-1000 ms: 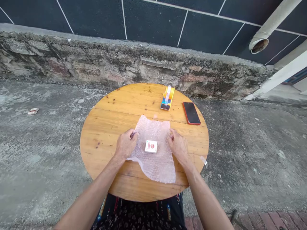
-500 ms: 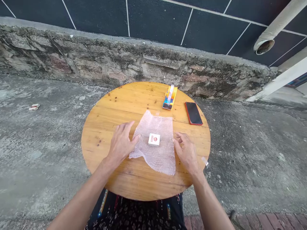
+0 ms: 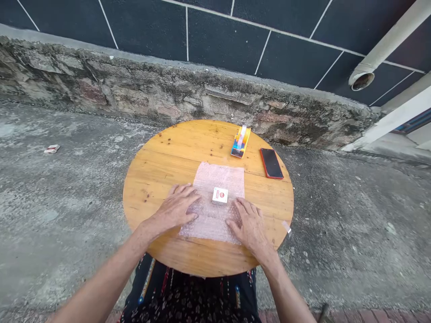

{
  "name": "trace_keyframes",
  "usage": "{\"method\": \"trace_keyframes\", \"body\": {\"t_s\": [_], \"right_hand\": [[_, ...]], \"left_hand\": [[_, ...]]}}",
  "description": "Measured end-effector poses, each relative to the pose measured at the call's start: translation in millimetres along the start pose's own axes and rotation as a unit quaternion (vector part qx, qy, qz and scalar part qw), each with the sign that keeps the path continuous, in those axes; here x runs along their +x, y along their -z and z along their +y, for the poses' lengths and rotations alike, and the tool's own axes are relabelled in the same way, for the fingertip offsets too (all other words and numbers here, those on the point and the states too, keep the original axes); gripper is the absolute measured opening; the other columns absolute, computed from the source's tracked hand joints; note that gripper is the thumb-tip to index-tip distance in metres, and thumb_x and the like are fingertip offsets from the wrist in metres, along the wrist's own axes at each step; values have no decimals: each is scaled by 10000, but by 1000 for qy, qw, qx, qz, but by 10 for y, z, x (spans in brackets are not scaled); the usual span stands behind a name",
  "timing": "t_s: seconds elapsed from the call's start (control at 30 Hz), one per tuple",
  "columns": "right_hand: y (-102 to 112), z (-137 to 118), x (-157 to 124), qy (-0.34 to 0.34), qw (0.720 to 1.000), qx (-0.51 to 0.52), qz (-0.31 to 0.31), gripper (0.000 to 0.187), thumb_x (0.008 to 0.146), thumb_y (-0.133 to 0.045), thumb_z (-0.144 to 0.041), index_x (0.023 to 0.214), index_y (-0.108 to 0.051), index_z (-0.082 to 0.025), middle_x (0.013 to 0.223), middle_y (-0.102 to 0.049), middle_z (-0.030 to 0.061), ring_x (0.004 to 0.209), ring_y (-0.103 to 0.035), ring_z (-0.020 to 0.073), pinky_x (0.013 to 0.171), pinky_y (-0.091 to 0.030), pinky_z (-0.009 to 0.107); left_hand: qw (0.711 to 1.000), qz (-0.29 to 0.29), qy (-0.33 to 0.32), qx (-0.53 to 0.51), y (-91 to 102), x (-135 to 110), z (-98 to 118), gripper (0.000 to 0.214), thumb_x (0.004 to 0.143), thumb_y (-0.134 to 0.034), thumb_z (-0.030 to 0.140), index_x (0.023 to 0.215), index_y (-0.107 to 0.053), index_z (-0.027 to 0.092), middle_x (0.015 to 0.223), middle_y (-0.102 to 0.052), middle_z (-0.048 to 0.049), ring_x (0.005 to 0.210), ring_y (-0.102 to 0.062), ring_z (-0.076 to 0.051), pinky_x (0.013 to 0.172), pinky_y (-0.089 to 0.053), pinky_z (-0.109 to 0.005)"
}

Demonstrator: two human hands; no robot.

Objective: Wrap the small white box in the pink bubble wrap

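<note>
A pinkish, see-through sheet of bubble wrap [image 3: 215, 224] lies flat on the round wooden table [image 3: 151, 179]. On its middle rests a small white box with red print [image 3: 220, 196]. My left hand [image 3: 177, 206] presses down on the sheet's left edge, fingers stretched out. Over the lower right part of the sheet lies my right hand [image 3: 249, 224], its fingers spread. The box sits between both hands, touched by neither.
Behind the sheet stands a yellow and blue tape dispenser [image 3: 240, 141]. A phone in a red case [image 3: 271, 163] lies to its right. A bit of clear tape [image 3: 287, 228] sticks to the table's right rim. A stone wall base [image 3: 168, 96] runs behind the table.
Both hands have come down onto the bubble wrap, my left lower and my right inward. The sheet's curled front edge now lies flatter. The view has shifted slightly.
</note>
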State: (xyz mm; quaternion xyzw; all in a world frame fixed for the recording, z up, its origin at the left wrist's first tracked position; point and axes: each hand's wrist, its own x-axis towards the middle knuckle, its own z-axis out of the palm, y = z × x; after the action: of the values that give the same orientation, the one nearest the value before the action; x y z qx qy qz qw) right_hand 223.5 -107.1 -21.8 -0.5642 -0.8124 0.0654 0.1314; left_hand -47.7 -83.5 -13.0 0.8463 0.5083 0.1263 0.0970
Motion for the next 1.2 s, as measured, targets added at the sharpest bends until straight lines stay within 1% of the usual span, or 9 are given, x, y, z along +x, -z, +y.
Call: {"method": "trace_keyframes", "body": {"t_s": [0.13,0.23,0.43,0.63,0.77,0.9,0.97,1.03,1.2], "right_hand": [[56,-13,17,-6,1000,3,4,480,825,-600,-316,1276,-543,-164,1355,-540,130,1202,-490,316,973,-379,480],[79,6,62,8,1000,3,7,462,840,-585,-311,1276,-543,-162,1367,-532,124,1209,-482,307,979,-373,466],[6,30,59,20,1000,-17,-4,460,848,-582,-338,1274,-553,-166,1381,-522,133,1208,-482,317,985,-348,487],[42,65,15,19,999,20,18,416,867,-579,-362,1238,-574,-173,1339,-559,121,1186,-504,300,976,-367,466],[157,-14,180,34,996,56,56,418,866,-575,-340,1255,-551,-192,1326,-563,124,1184,-515,286,983,-373,459],[139,-153,464,72,994,83,23,617,805,-628,-303,1376,-428,-181,1402,-494,127,1258,-462,280,1024,-362,451],[93,-168,572,82,991,102,1,583,785,-630,-248,1338,-468,-168,1327,-563,127,1205,-515,266,1008,-382,432],[73,-128,619,77,989,130,2,501,782,-626,-219,1271,-527,-176,1234,-629,110,1137,-568,247,988,-400,410],[184,84,486,10,981,178,74,441,788,-639,-275,1215,-561,-196,1197,-649,106,1099,-599,253,955,-431,414]], "left_hand": [[999,31,3,-18,55,38,174,393,784,-605,280,1171,-609,210,1385,-482,-110,1287,-400,-321,1081,-314,-500],[999,25,-6,-36,36,63,246,475,763,-623,287,1229,-574,208,1387,-483,-110,1299,-391,-317,1094,-308,-497],[999,-26,1,-41,-80,47,139,534,734,-612,257,1264,-552,228,1459,-425,-114,1343,-365,-310,1131,-236,-529],[999,-25,-15,-38,-32,49,100,573,706,-593,217,1277,-541,229,1451,-435,-103,1331,-381,-301,1122,-267,-503],[999,22,-11,-45,-63,-34,230,568,764,-568,229,1327,-494,213,1422,-458,-100,1336,-369,-288,1133,-267,-477],[999,28,-3,-43,-195,-120,324,569,808,-577,309,1352,-469,183,1437,-441,-126,1351,-351,-305,1142,-245,-505],[999,22,0,-42,-242,-137,331,547,812,-584,323,1331,-492,175,1440,-440,-132,1351,-355,-307,1145,-240,-509],[999,21,1,-41,-255,-139,329,514,809,-594,324,1296,-524,177,1432,-452,-129,1344,-366,-308,1148,-236,-513],[999,28,6,-42,-236,-124,392,493,796,-605,306,1273,-536,204,1444,-437,-122,1355,-351,-321,1140,-245,-536]]}}
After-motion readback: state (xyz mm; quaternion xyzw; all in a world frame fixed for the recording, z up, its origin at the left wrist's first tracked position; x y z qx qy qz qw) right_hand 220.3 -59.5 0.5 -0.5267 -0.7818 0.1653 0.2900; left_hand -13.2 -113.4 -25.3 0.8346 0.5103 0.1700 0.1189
